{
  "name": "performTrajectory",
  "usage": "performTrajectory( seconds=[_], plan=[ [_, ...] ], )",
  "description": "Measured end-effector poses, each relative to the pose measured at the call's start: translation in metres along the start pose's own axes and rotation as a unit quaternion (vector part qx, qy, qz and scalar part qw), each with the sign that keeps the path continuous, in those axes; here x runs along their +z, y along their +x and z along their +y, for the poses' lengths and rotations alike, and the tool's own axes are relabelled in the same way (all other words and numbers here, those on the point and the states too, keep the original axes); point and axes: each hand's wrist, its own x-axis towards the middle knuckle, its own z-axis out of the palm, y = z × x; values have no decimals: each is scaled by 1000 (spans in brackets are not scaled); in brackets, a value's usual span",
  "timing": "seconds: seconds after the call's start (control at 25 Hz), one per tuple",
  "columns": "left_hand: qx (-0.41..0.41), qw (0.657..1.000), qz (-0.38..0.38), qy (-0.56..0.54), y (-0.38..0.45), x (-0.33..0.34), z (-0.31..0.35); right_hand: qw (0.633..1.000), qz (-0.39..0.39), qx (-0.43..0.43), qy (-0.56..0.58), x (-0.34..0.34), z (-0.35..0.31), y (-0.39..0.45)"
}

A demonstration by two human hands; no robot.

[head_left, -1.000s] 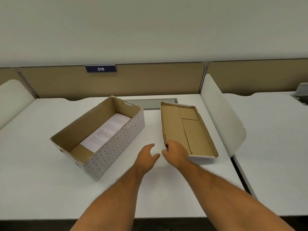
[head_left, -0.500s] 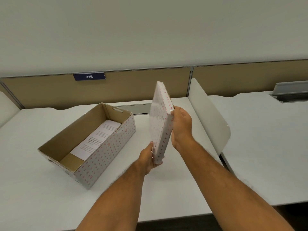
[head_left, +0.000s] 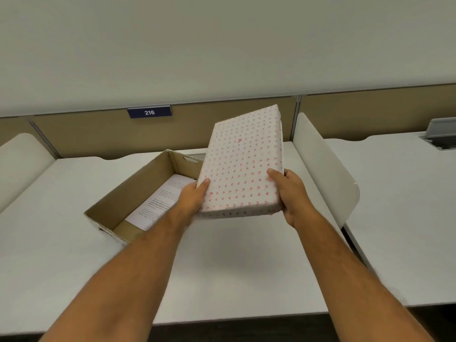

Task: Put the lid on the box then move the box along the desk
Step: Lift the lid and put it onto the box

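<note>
lid [head_left: 243,161]: I hold it in the air, patterned top facing me, far end tilted up, above the right end of the box.
left hand [head_left: 195,196]: my thumb lies on the lid's near left corner.
right hand [head_left: 292,191]: I grip the near right edge.
box [head_left: 138,193]: open on the tabletop [head_left: 61,218], printed sheet [head_left: 162,201] inside.
sign [head_left: 149,112]: reads 216, on the partition.

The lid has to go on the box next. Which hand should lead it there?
Left, probably. The left hand grips the lid on the side nearest the open box; the right hand holds the far edge and can follow.
</note>
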Motion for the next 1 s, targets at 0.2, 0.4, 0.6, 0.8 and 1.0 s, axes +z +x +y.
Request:
performTrajectory(
  seconds=[0.2,0.4,0.6,0.8,1.0],
  plan=[
    [65,993,57,86,13,-105,11,999,-20,13,-28,57,42,-1],
    [59,967,89,232,37,-215,-4,991,-67,29,-111,148,93,-7],
    [-3,961,56,269,69,-301,-30,971,-111,35,-209,227,133,-16],
    [-23,959,-3,282,105,-326,-51,969,-77,40,-232,265,146,-16],
    [-15,947,-60,314,131,-328,-58,980,-60,67,-177,271,152,-11]
  ],
)
